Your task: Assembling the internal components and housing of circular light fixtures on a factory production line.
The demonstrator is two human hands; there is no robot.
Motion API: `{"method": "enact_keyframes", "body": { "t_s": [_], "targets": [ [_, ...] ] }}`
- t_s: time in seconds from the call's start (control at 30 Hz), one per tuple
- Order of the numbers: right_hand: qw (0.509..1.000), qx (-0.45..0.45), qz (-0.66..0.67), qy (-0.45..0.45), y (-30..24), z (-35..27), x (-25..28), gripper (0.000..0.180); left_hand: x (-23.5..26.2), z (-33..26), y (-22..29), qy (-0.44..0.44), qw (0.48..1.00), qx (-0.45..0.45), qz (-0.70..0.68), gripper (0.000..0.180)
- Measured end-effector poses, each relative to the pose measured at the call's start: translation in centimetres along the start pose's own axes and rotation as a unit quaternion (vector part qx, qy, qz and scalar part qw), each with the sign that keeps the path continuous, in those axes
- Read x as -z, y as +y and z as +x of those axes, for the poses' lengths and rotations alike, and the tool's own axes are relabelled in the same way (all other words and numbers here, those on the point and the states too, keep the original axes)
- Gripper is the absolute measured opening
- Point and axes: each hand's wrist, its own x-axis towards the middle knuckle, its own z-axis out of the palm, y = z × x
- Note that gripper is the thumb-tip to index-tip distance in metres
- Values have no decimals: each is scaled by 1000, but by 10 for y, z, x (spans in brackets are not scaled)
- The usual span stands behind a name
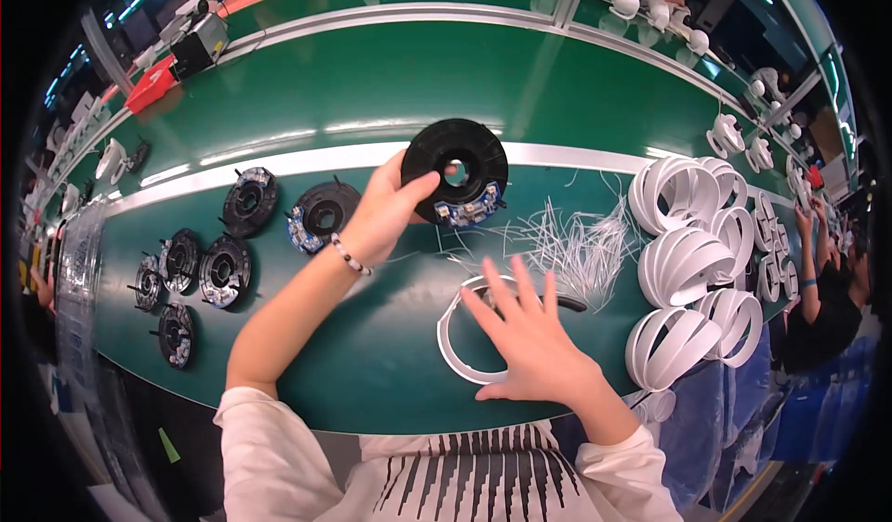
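The left hand point(381, 208) gripped a black disc point(429, 155), thumb on its face, above the green bench point(362, 364). The right hand point(541, 341) spread its fingers, holding nothing, over a white ring point(445, 345); whether they touched could not be told. White wires point(585, 253) lay beyond, white hoops point(674, 267) right, more discs point(225, 271) left.

Your bare left hand point(383, 211) curls in a grip, thumb extended; your bare right hand point(534, 344) is splayed, palm down.
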Motion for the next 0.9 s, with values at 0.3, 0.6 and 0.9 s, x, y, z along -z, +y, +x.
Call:
{"method": "enact_keyframes", "body": {
  "t_s": [0.3, 0.6, 0.9],
  "targets": [
    [927, 35, 305, 213, 30, 5, 17, 104, -11, -14, -32, 54, 992, -56, -101, 36],
    [713, 42, 568, 410, 44, 16, 17, 116, -25, -11, -40, 13, 978, -84, -192, 39],
    [695, -14, 609, 382, 53, 52, 4, 111, -29, -11, -40, -295, 913, 106, -260, 70]
  ]
}}
